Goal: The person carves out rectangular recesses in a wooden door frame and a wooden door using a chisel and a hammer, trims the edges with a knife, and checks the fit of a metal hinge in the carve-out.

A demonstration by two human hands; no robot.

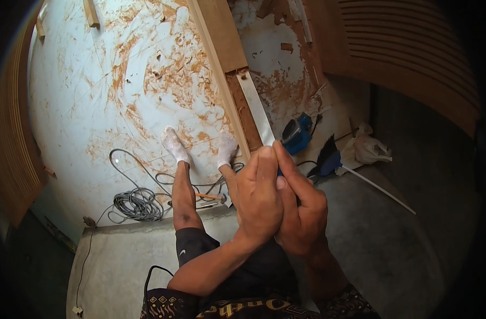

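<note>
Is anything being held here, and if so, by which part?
Yes: a long flat strip, gripped at its near end by the left hand and right hand together.

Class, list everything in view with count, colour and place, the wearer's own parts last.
slatted panels: 2, brown, left and right edges
wood blocks: 2, tan, upper left
white floor: 1, white, upper area
debris: uncountable, reddish brown, scattered on it
wooden beam: 1, light brown, upper centre
flat strip: 1, silvery white, by the beam's recess
power tool: 1, blue and black, right of centre
brush: 1, blue, dark bristles, white handle, right
plastic bag: 1, whitish, beside brush
cable: count unclear, grey, lower left
concrete floor: 1, grey, bottom
socks: 2, white, on feet
shorts: 1, black, lower centre
legs: 2, bare, centre
left hand, right hand: 2, bare, together at strip's near end
</note>
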